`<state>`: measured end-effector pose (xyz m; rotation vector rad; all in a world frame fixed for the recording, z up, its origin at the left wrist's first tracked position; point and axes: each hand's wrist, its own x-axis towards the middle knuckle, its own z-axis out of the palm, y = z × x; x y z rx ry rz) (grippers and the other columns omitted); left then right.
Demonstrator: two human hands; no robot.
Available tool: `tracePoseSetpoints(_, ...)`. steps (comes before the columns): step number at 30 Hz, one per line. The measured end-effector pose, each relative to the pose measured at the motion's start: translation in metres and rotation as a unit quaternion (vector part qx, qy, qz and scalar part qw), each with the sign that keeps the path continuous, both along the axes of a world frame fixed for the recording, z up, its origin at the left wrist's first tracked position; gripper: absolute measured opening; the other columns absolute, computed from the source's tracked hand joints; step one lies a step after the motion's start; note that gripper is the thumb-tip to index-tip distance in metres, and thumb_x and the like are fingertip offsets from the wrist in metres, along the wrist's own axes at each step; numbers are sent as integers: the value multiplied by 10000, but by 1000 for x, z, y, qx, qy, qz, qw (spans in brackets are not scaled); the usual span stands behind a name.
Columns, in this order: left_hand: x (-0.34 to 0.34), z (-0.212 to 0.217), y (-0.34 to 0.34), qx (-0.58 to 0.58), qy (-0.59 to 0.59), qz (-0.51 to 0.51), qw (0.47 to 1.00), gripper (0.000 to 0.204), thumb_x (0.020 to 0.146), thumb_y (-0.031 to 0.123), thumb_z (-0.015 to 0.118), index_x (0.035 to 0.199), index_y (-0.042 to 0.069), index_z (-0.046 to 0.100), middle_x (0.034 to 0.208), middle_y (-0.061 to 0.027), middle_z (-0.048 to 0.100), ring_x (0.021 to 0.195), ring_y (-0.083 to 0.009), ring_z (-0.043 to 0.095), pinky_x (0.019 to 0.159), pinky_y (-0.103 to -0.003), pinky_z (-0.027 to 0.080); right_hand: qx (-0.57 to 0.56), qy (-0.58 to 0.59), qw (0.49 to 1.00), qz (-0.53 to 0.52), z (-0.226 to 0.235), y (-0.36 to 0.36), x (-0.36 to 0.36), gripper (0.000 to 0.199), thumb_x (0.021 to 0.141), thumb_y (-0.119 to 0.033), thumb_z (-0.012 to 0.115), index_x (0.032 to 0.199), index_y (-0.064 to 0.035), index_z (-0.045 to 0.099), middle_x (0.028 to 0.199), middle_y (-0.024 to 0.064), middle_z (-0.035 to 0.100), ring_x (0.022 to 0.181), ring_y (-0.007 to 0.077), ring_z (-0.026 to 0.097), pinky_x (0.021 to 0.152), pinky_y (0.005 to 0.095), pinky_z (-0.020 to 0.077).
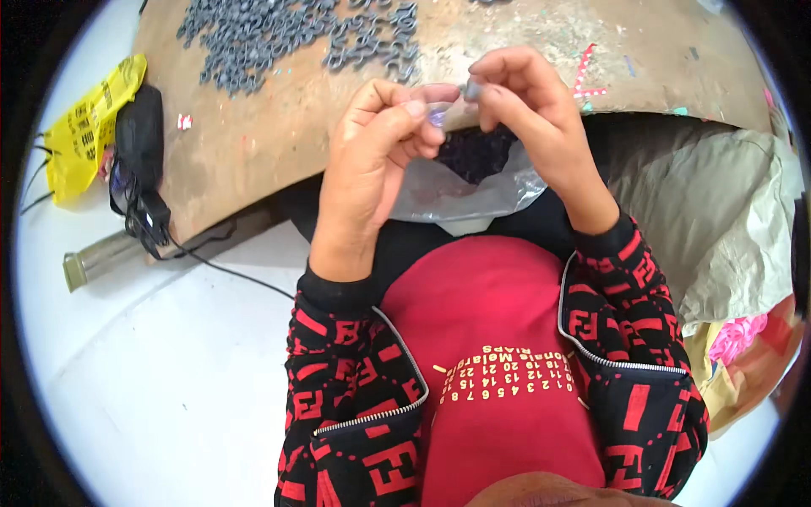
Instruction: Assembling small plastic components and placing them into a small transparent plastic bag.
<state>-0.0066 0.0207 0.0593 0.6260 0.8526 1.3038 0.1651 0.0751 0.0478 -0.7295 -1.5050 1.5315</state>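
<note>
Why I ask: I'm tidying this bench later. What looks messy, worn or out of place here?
The wooden tabletop is stained and paint-flecked, with grey metal pieces scattered loose rather than binned. A yellow bag and black cables hang off its left edge. Both hands pinch small parts normally.

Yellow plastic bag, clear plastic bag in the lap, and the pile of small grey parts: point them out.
yellow plastic bag (84, 127): head view, middle of its crumpled side.
clear plastic bag (473, 190): head view, its lower wrinkled film.
pile of small grey parts (279, 38): head view, centre of the heap.
</note>
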Motion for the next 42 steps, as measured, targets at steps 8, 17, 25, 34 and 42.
tracePoseSetpoints(8,17,-13,-21,-18,23,21,999,86,856,94,552,846,48,480,1135,-173,558,742,-101,570,706,-231,470,-42,9,999,34,-2,-36,7,224,909,-98,499,1109,2,507,871,48,565,707,90,533,629,210,437)
tracePoseSetpoints(17,30,-21,-23,-9,-1,36,999,167,846,127,614,934,17,525,1000,-93,554,812,-109,554,722,-247,469,-46,-82,995,42,-2,-31,24,193,889,-46,511,1062,28,554,934,61,599,760,102,565,698,222,470)
tracePoseSetpoints(25,14,-25,-20,-48,82,-86,992,160,860,156,600,914,9,566,742,-23,574,611,-75,546,548,-188,442,31,-113,991,66,1,-30,29,194,859,-16,526,1041,32,574,935,69,594,835,119,562,754,235,449)
tracePoseSetpoints(34,22,-17,-28,62,222,-85,969,115,859,96,585,934,11,603,718,-9,568,586,-58,526,529,-175,411,85,-87,992,32,10,-26,36,212,836,8,550,1046,29,568,996,90,578,891,132,560,781,240,443)
tracePoseSetpoints(42,35,-13,-33,100,302,7,948,107,823,39,601,916,-7,627,772,-39,567,610,-75,532,551,-192,425,-76,27,997,0,-1,-34,31,227,828,-29,604,1051,4,570,913,31,607,852,87,575,764,214,459)
